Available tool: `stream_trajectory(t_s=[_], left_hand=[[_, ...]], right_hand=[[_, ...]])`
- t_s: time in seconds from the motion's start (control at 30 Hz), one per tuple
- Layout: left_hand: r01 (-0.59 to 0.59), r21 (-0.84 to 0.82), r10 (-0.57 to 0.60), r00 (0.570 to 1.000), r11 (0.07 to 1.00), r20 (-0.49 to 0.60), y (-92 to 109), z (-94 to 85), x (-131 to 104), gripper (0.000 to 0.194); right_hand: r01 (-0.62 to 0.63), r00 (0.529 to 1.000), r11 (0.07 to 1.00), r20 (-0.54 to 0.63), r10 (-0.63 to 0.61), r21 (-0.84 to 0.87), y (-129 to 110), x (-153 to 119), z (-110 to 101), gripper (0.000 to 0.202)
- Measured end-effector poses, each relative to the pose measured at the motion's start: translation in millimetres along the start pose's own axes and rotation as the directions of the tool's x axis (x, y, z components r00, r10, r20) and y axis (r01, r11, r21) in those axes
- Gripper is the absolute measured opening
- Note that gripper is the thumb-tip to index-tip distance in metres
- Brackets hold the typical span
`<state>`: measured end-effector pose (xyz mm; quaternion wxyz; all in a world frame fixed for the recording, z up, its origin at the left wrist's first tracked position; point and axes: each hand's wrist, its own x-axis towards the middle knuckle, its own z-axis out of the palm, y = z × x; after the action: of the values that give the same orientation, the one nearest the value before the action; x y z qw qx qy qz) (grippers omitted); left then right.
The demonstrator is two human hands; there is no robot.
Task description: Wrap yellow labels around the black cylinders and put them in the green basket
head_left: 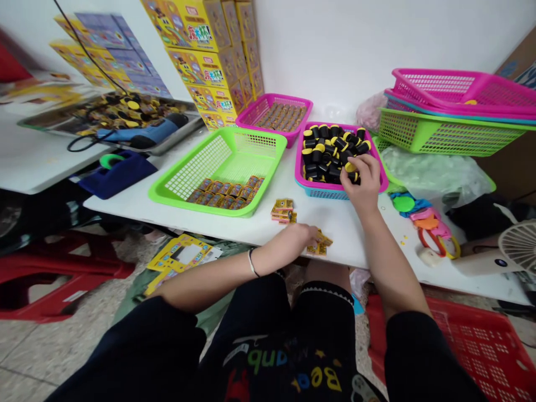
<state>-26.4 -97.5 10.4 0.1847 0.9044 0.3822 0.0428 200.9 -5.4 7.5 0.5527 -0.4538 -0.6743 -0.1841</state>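
My right hand (363,181) reaches over the front edge of a pink basket (383,173). Its thumb and fingers close on a small black cup with a yellow lid (350,167), one of several heaped black cups (322,159). Low at the table's front edge, my left hand (299,237) has its fingers closed on yellow printed labels (320,244); the fingertips are partly hidden. Just beyond that hand lies a small stack of similar labels (282,210). To the left stands a green basket (196,207) with rows of label-wrapped cups (228,192) along its near side.
Behind, another pink basket (274,96) holds wrapped pieces beside stacked yellow boxes (205,75). At left are a blue tape dispenser (121,176) and a loaded metal tray (192,120). On the right stand piled baskets (444,131), tape rolls (427,223) and a small fan (517,245).
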Motion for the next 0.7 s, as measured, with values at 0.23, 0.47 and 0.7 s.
stream_trajectory(t_s=[0.23,0.47,0.7], left_hand=[[-0.01,-0.067,0.007,0.999,0.998,-0.037,-9.0,-24.0,23.8,0.015],[-0.088,-0.019,0.09,0.981,0.996,0.174,-6.4,-26.0,31.6,0.016],[-0.252,-0.478,0.106,0.945,0.841,-0.31,-18.3,-59.8,57.6,0.028]], right_hand=[[0.027,0.999,0.999,-0.023,-0.027,0.037,0.1,2.0,-1.6,0.025],[0.04,0.999,0.999,-0.012,-0.04,-0.016,-0.4,2.6,-0.6,0.024],[-0.068,0.998,0.995,-0.01,0.069,0.067,-0.6,4.0,-5.0,0.027]])
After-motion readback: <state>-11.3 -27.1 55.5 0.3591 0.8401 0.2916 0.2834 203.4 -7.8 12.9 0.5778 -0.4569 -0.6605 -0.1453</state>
